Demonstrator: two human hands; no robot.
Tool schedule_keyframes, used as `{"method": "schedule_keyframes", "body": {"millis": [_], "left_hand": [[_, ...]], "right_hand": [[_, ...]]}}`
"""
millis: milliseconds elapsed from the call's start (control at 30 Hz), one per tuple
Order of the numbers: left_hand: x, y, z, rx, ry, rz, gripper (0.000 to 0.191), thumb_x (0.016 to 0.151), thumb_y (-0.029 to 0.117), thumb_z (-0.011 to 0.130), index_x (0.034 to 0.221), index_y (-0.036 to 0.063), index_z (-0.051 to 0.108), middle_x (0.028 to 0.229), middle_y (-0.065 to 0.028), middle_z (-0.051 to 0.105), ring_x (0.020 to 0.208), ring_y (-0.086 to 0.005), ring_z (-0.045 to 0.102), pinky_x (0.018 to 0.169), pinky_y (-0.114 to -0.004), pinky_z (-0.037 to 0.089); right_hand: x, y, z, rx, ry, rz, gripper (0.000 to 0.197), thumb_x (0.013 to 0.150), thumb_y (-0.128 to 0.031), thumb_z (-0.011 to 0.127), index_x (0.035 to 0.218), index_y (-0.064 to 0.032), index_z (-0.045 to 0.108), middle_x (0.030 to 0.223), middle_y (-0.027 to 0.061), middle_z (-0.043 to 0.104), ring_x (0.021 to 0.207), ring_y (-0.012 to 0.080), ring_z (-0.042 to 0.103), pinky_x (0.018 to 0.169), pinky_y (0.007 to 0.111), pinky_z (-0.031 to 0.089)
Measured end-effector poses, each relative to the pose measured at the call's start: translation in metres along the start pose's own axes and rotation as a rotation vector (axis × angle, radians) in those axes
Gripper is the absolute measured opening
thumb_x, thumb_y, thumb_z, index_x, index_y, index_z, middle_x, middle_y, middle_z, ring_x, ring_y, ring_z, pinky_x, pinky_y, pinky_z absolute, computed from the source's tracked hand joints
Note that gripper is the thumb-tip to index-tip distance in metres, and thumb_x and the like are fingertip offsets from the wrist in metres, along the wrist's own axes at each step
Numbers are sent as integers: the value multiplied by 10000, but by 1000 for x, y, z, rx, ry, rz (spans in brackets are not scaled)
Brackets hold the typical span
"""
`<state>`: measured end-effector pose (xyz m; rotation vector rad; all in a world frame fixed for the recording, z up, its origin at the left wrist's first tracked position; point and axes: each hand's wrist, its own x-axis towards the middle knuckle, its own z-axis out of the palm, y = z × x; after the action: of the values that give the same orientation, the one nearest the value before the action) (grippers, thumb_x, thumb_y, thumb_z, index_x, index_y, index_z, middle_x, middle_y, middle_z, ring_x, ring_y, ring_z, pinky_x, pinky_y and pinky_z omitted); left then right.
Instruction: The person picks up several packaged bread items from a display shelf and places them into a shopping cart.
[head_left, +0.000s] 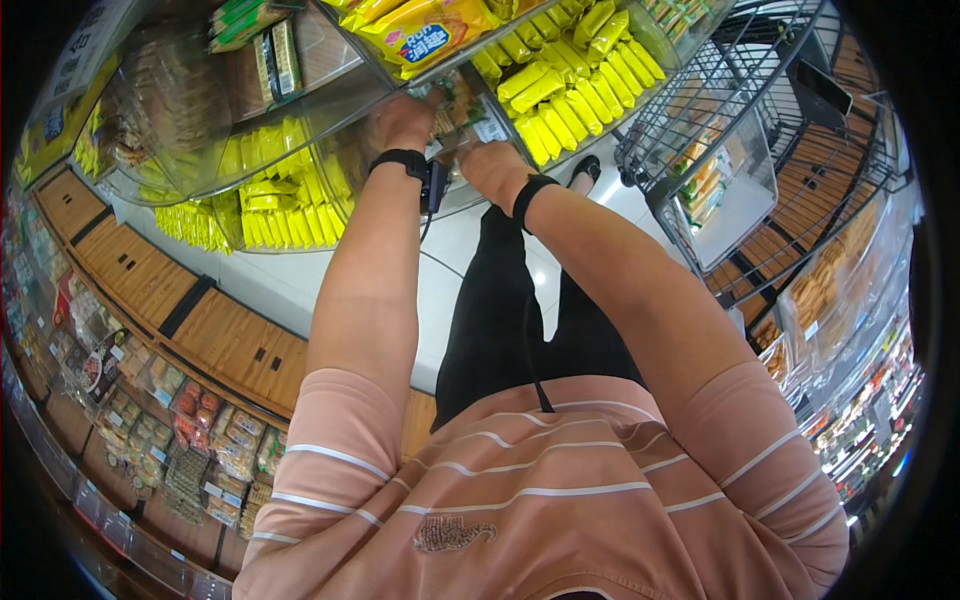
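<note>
Both of my hands reach into a clear plastic display bin (450, 196) that holds packaged snacks (457, 112). My left hand (405, 120) is at the bin's left part, its fingers against the snack packs and partly hidden. Close by on the right, my right hand (491, 169) is bent inward at the bin's front, its fingertips hidden, beside a white label (491, 129). Whether either hand grips a pack cannot be told. Yellow wrapped snacks (574, 97) fill the bin to the right, and more yellow packets (289, 206) fill the one to the left.
A wire shopping cart (750, 135) with packs on a white board (739, 214) stands at the right. Large yellow bags (420, 30) lie above the hands. Wooden cabinets (240, 330) and shelves of packaged food (199, 412) line the left. A shoe (585, 174) shows past my legs.
</note>
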<state>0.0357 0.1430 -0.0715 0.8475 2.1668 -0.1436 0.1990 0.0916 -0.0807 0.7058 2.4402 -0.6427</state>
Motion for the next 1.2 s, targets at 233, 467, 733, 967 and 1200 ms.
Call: {"method": "schedule_keyframes", "body": {"millis": [233,467,733,967,1200], "left_hand": [[7,-9,-3,-78,-62,43,912,806,586,669,1332,-140,499,1471,-336,402,1332,-431,457,1088,-419,394],[19,-24,8,22,147,123,661,859,597,594,1272,84,652,1352,-200,587,1235,-356,571,1018,-425,455],[16,-13,9,-31,123,50,661,841,581,627,1281,88,646,1363,-191,582,1244,-347,566,1031,-417,445],[13,-7,11,43,161,68,685,829,629,616,1256,96,669,1344,-170,605,1248,-322,570,1026,-425,445],[12,-6,11,86,130,60,719,826,648,614,1227,54,680,1320,-174,625,1202,-324,610,990,-418,474]], "right_hand": [[7,-1,4,56,78,92,247,886,-98,595,1116,-16,630,1026,152,688,969,268,697,770,342,570],[12,-9,-10,131,116,330,273,885,-96,581,1135,10,612,1000,187,689,950,305,693,722,364,580],[20,-6,-12,375,56,412,294,921,-156,584,1178,-15,619,1126,213,693,1053,309,681,816,390,577],[22,-4,-2,535,85,446,277,938,-146,551,1170,-8,612,1120,197,695,1066,313,672,867,406,553],[28,-9,6,603,119,500,336,920,-167,577,1217,-8,573,1127,180,698,1074,314,673,858,415,553]]}}
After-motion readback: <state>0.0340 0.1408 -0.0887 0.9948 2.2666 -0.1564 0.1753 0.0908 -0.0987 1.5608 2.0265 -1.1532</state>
